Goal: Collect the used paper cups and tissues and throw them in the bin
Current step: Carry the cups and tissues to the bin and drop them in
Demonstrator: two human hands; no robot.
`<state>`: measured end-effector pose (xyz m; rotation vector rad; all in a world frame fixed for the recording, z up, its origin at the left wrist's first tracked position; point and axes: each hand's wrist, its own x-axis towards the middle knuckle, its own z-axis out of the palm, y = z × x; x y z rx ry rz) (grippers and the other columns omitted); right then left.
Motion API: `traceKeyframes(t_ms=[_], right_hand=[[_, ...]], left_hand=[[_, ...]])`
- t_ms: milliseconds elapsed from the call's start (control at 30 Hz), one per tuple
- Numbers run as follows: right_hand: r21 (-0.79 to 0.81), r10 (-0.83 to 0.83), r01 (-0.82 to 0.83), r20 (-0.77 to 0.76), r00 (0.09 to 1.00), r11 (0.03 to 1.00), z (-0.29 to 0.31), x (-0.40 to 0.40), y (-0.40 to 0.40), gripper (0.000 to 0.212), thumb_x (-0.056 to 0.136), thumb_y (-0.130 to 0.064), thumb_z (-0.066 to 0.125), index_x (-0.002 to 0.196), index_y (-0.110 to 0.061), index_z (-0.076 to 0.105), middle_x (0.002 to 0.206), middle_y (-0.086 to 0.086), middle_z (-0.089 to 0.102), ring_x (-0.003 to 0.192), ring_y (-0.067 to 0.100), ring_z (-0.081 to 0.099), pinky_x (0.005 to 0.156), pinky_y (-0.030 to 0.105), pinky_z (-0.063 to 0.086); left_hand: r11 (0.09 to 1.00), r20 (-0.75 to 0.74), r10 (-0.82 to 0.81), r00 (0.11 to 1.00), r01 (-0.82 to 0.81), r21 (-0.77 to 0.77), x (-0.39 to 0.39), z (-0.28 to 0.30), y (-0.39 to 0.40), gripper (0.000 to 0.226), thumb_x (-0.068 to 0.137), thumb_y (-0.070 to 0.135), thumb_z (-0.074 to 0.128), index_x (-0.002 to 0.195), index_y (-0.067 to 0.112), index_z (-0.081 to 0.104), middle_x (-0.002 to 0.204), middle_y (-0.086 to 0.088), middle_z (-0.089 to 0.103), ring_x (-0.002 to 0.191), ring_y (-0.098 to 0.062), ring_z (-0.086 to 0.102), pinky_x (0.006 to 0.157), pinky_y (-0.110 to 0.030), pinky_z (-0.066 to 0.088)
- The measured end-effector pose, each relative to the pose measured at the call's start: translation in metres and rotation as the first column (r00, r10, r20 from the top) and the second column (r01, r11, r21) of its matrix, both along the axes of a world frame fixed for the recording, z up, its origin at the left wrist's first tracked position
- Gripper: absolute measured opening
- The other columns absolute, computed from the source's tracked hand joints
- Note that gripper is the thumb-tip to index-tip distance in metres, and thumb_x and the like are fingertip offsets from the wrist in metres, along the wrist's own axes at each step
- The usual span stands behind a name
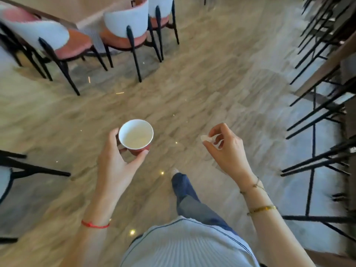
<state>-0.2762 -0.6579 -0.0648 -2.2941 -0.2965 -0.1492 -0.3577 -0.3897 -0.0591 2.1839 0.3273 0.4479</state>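
A red paper cup (136, 136) with a white inside is held upright above the floor. My left hand (117, 160) grips it from below and the side, thumb and fingers around its base. My right hand (227, 149) is off to the right at about the same height, fingers pinched on a small crumpled white tissue (205, 138). No bin is in view. The frame is blurred by motion.
Pale wood-look floor (192, 83) stretches ahead. Chairs (123, 26) with white backs, pink seats and black legs stand at the upper left beside a table. Black metal furniture legs (317, 116) line the right side. Another chair edge (11, 170) shows at the left.
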Motion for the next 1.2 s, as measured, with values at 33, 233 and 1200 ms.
traceKeyframes(t_ms=[33,233,1200], right_hand=[[-0.005,0.034,-0.034,0.002,0.999,0.999,-0.001,0.023,0.014,0.025,0.081,-0.025,0.074,0.092,-0.023,0.051,0.085,-0.012,0.056,0.077,0.001,0.055,0.064,0.005,0.038],[0.001,0.245,-0.245,0.039,0.969,0.970,0.008,0.165,0.111,0.025,0.081,-0.025,0.073,0.091,-0.023,0.050,0.085,-0.014,0.057,0.077,0.005,0.056,0.064,0.010,0.041],[0.039,0.765,-0.767,0.058,0.641,0.640,0.022,0.549,0.768,0.024,0.082,-0.023,0.074,0.093,-0.020,0.052,0.086,-0.014,0.057,0.077,0.005,0.057,0.063,0.011,0.042]], left_hand=[[0.999,0.008,0.034,0.999,-0.034,-0.012,0.014,-0.002,0.012,0.074,0.067,0.024,0.086,0.126,0.019,0.042,0.115,0.006,0.056,0.090,0.004,0.061,0.072,0.002,0.037],[0.965,0.034,0.249,0.968,-0.245,-0.091,0.102,0.002,0.080,0.071,0.066,0.028,0.085,0.122,0.032,0.041,0.113,0.015,0.055,0.094,0.011,0.061,0.074,-0.008,0.044],[0.666,0.029,0.744,0.667,-0.738,-0.109,0.378,0.041,0.598,0.065,0.071,0.029,0.083,0.123,0.031,0.044,0.115,0.015,0.055,0.098,0.009,0.057,0.074,0.002,0.040]])
